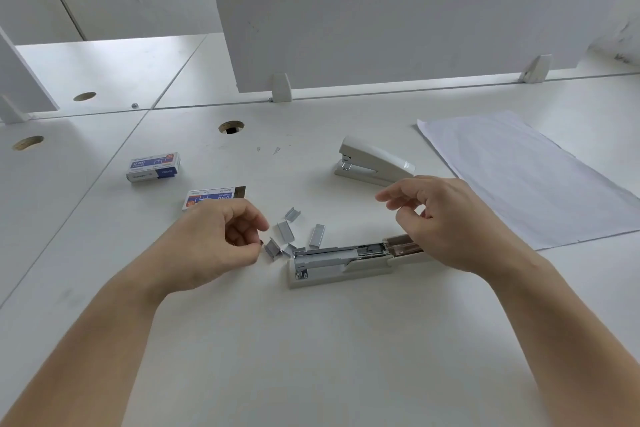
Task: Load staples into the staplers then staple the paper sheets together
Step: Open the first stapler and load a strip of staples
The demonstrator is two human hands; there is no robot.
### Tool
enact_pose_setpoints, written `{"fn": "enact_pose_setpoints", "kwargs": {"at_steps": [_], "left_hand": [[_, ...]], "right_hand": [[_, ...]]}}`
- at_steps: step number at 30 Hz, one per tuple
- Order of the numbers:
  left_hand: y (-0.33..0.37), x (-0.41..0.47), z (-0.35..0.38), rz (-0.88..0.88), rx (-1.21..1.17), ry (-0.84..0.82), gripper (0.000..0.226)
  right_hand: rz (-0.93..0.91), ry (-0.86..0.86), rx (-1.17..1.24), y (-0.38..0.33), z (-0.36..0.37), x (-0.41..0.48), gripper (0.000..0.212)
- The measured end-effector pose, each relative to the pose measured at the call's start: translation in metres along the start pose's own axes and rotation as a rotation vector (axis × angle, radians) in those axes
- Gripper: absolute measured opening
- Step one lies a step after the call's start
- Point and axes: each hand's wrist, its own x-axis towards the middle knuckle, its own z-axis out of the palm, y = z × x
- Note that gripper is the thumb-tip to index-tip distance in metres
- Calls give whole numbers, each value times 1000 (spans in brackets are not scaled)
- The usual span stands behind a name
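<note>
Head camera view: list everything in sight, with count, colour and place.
open stapler: 1, white and silver, centre
closed stapler: 1, white, behind the right hand
staple strips: about six, grey, left of open stapler
staple boxes: 2, blue and white, left; nearer one open
paper sheets: 1 stack, white, right
divider panel: 1, white, back
cable holes: 3, tan-rimmed, left rear
desk: 1, white, underneath all
left hand: 1, fingers curled, beside the strips
right hand: 1, above open stapler's rear
</note>
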Motion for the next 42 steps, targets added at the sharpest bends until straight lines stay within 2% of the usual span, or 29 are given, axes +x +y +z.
{"fn": "enact_pose_setpoints", "kwargs": {"at_steps": [2, 6, 8, 13, 18, 20, 24, 29, 33, 37, 40, 42], "left_hand": [[4, 0, -1, -7, -134, 27, 22], [17, 1, 5, 17, -684, -12, 32], [19, 2, 11, 11, -786, -33, 36], [19, 5, 27, 13, -677, -26, 26], [20, 6, 30, 32, -752, 11, 21], [22, 9, 33, -4, -725, 82, 12], [29, 18, 46, 0, -519, 198, 7], [39, 19, 65, 98, -302, 89, 5], [41, 23, 66, 111, -174, 86, 0], [38, 23, 63, 164, -107, 69, 9], [29, 24, 56, 165, -154, 135, 13], [24, 24, 50, 129, -200, 153, 24]], "right_hand": [[-3, 6, 4, 1, 0, 1, 33], [-43, 53, 54, -4, 3, 1, 33], [-70, 54, 85, -7, 6, 0, 31], [-88, -6, 63, -7, 12, 1, 27], [-104, -12, 58, -11, 14, 0, 24], [-85, -35, 25, -11, 13, 0, 24], [-30, -117, 3, -12, 12, -1, 23], [-7, -206, 52, -11, 8, -3, 23], [47, -157, -12, -4, 4, 1, 27], [46, -149, -56, -2, 4, 2, 28], [37, -194, -16, -5, 5, 3, 31], [27, -244, 18, -9, 5, 7, 33]]}}
